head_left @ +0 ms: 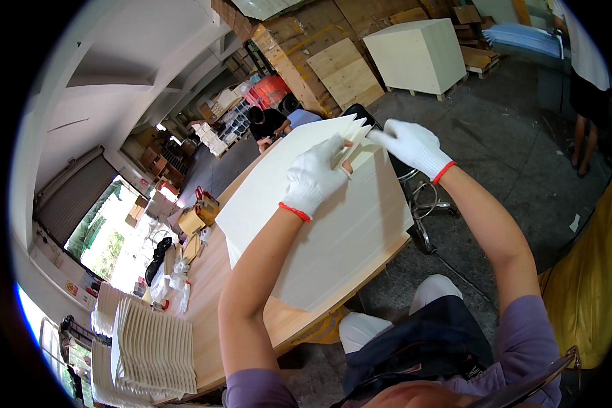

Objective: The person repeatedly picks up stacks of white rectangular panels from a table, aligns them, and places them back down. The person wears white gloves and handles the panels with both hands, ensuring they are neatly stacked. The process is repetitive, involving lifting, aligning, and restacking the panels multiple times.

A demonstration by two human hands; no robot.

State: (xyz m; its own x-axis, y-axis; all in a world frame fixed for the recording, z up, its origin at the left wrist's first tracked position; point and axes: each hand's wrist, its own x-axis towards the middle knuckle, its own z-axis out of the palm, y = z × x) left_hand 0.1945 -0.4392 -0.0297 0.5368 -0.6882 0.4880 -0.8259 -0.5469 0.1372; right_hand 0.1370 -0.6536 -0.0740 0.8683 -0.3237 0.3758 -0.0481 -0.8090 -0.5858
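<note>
A stack of large white sheets (360,224) lies over the near right part of the wooden table. Several upper sheets (258,177) are lifted at the far right corner, where their edges fan apart. My left hand (316,175), in a white knit glove with a red cuff, is closed around the edge of these upper sheets. Bare fingertips show through its glove. My right hand (415,146), gloved alike, reaches in from the right. Its fingers are together and pinch at the fanned corner; their tips are partly hidden.
Piles of wavy-edged white sheets (153,347) stand at the table's (207,333) left end. Bags and a yellow-brown box (192,222) lie along its far edge. A wheeled chair (425,204) is beyond the right edge. One person (268,126) sits behind; another (585,75) stands far right.
</note>
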